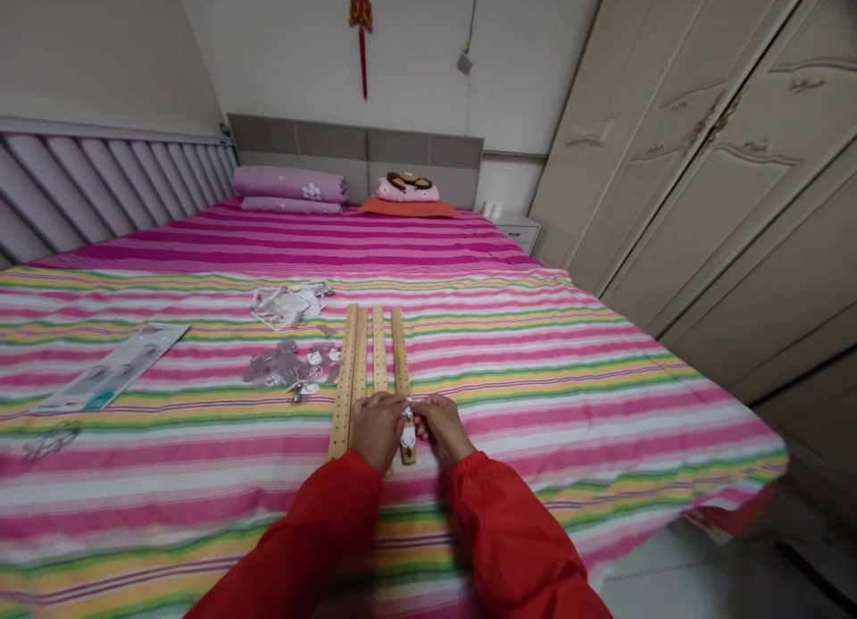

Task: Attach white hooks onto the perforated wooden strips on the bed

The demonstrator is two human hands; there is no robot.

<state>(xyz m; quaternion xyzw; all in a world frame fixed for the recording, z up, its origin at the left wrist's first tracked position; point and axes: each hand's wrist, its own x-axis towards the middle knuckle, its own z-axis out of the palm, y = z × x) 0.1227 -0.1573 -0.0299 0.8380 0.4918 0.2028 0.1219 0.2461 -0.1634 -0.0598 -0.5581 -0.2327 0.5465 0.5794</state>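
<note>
My left hand [378, 430] and my right hand [443, 428] meet over the near part of a narrow wooden strip with holes [400, 342]. Their fingertips are closed around a small white piece [408, 412], too small to name. Just below it, a white round piece [408, 438] lies on the same strip. More perforated wooden strips lie to the left: a long one [344, 387], one close beside it [360, 360] and one in the middle [379, 347]. My left hand covers part of the nearer ends of these strips.
Crumpled clear plastic bags with small parts [285, 366] and a further plastic heap [285, 305] lie left of the strips. Farther left are a flat package [120, 364] and a small clear item [52, 440]. Everything rests on a striped bedspread [569, 440]; wardrobes [703, 154] stand right.
</note>
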